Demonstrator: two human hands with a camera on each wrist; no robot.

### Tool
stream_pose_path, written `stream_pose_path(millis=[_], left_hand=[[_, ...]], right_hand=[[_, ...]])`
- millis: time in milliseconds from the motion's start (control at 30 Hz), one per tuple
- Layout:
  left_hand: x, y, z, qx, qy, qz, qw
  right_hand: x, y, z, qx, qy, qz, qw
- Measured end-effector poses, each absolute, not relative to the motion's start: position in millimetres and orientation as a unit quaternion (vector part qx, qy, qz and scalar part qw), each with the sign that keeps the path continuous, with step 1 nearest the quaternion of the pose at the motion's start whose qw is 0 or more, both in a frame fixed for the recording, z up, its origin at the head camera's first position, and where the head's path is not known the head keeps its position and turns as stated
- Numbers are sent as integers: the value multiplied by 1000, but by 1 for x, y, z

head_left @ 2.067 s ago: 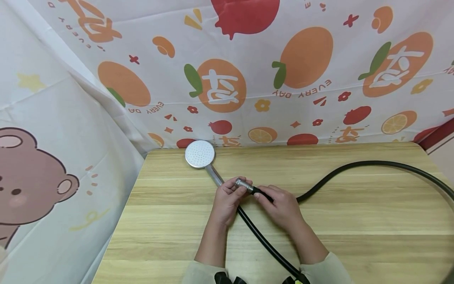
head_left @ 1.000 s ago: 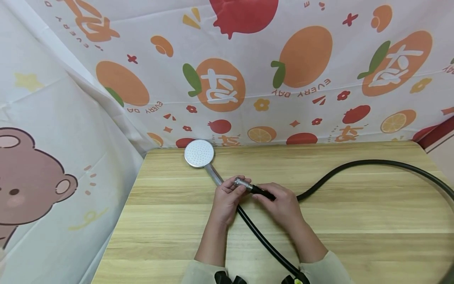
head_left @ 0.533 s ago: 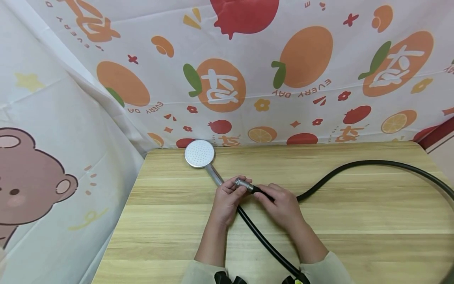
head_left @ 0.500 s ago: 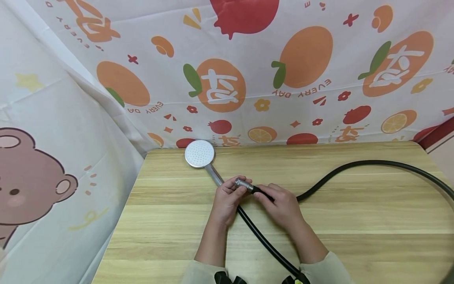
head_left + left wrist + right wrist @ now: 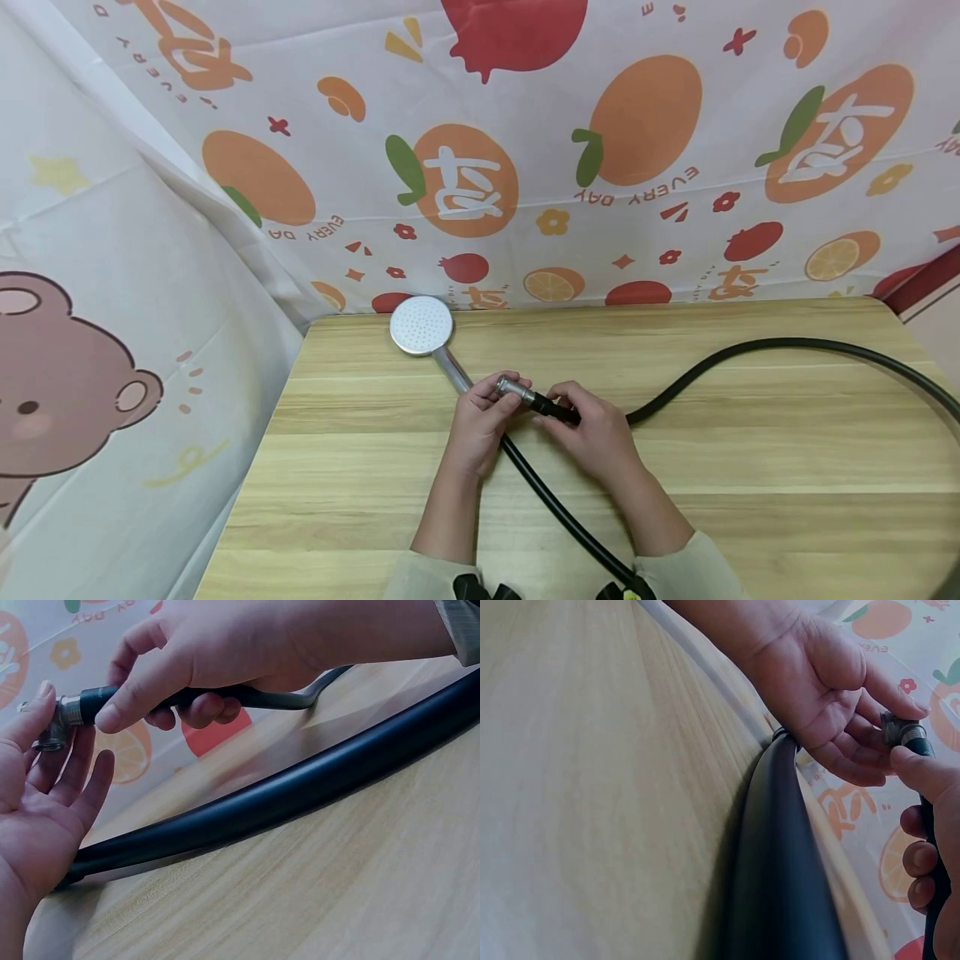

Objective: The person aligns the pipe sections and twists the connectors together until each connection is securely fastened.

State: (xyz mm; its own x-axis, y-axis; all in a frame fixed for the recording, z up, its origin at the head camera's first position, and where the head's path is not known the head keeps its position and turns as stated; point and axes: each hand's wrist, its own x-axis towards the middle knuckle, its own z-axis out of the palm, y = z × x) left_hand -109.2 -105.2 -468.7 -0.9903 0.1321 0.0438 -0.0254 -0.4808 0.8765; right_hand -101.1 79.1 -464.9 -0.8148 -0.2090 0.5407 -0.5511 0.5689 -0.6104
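Note:
My left hand point(image 5: 478, 425) pinches a silver metal elbow fitting point(image 5: 513, 388) between thumb and fingers. The fitting sits at the end of a black hose point(image 5: 787, 343), and in the left wrist view its short side opening point(image 5: 51, 742) points down. My right hand point(image 5: 600, 435) grips the hose's black end just behind the metal, thumb and forefinger around it, the other fingers curled underneath. A shower head point(image 5: 422, 326) with a white dotted face lies at the table's back edge, its chrome handle point(image 5: 452, 368) passing behind my left hand.
A second black hose stretch point(image 5: 562, 504) runs from beneath my left hand toward the table's front. The other stretch arches over the right side of the wooden table point(image 5: 750, 467). A fruit-print curtain point(image 5: 555, 150) hangs behind the table and a bear-print one point(image 5: 210, 350) at left.
My right fingers have shifted their grip, the forefinger lifting a little, and more of the hose end shows between them. The left hand, fitting and shower head stay in place.

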Motion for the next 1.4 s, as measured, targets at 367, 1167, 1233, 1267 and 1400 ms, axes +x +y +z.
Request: stream_pose_path(millis=[367, 1167, 1233, 1267, 1400], left_hand=[[-110, -105, -469, 56, 507, 859, 46], [-111, -105, -468, 49, 508, 859, 47], [-111, -105, -468, 50, 510, 858, 47], [-110, -105, -468, 50, 511, 857, 47], [-110, -104, -468, 54, 512, 856, 46]], right_hand=[[-103, 81, -467, 234, -844, 430, 218], [-103, 80, -466, 232, -860, 404, 208], [-103, 80, -465, 231, -858, 408, 210], [-103, 80, -465, 230, -857, 411, 210], [-103, 80, -465, 222, -854, 421, 210]])
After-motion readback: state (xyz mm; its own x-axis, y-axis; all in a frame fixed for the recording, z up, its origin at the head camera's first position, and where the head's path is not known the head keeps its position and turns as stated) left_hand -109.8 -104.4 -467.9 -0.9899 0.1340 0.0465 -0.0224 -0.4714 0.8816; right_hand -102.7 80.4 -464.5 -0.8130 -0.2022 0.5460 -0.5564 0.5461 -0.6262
